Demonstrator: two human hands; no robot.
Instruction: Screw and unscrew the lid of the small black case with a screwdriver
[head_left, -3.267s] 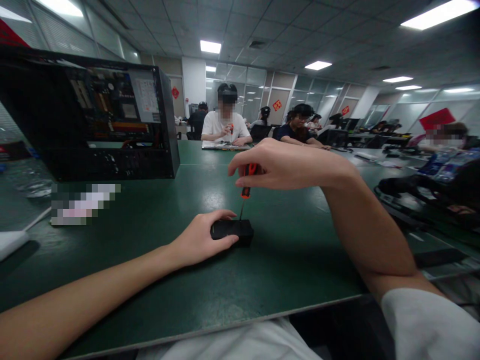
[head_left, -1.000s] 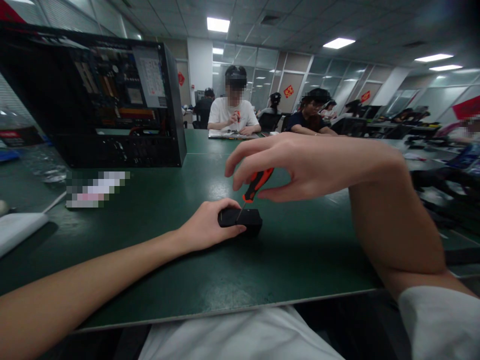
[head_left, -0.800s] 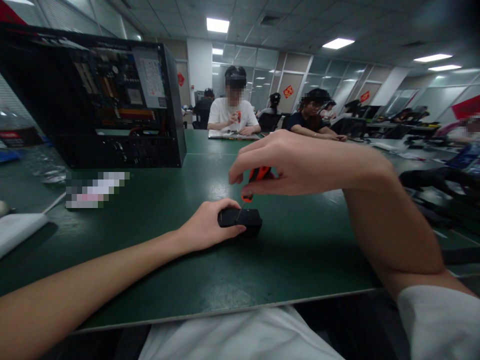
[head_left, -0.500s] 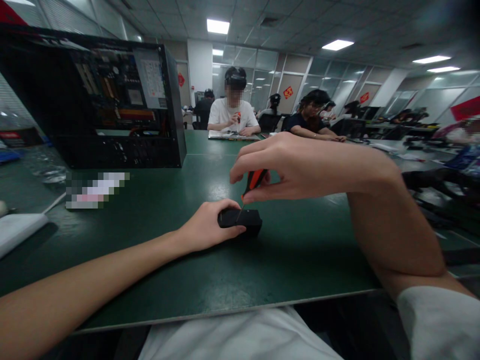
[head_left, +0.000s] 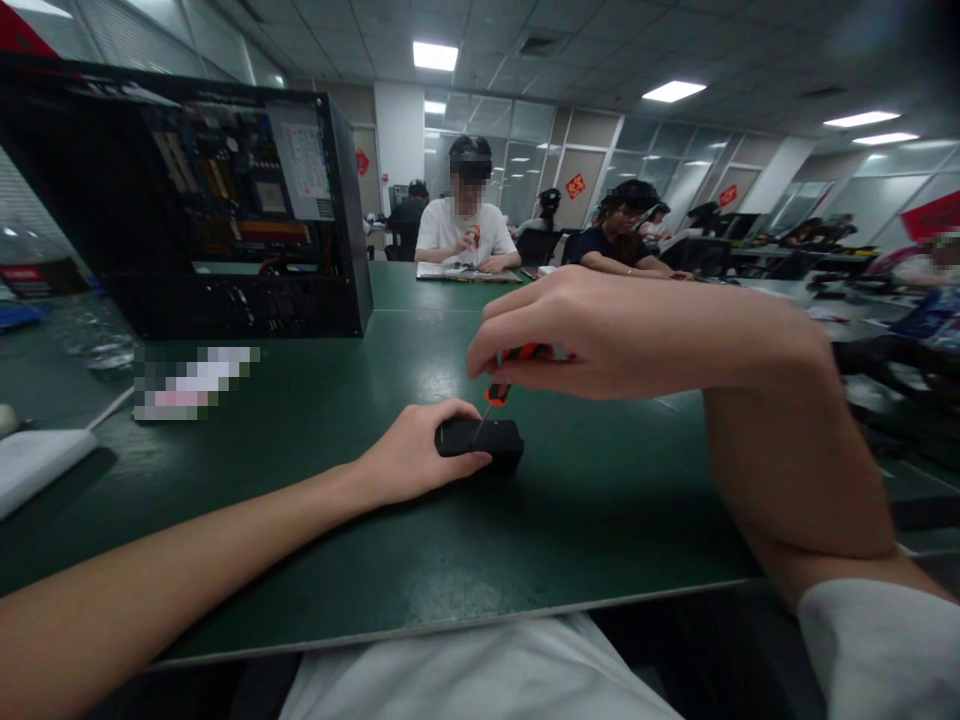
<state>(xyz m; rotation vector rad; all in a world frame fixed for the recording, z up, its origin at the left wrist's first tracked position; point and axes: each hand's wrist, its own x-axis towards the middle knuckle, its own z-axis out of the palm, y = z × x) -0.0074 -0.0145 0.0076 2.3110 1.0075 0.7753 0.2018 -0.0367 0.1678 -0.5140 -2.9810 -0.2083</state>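
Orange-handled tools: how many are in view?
2: a screwdriver in the right hand, over the black block; a second tool, partly covered, held by the person opposite. More could be hidden.

One left hand (head_left: 409,450) and one right hand (head_left: 600,335) are counted, both bare. Between them, one screwdriver (head_left: 496,394) and one black box (head_left: 504,438) are held. One open computer tower (head_left: 255,306), one white box (head_left: 37,465) and one white cable (head_left: 114,407) are seen nearby. One co-worker in a white T-shirt (head_left: 442,235) and one co-worker in a dark shirt (head_left: 604,247) are shown. Three small red decorations (head_left: 575,187) and at least five lit ceiling panels (head_left: 435,55) are also seen.
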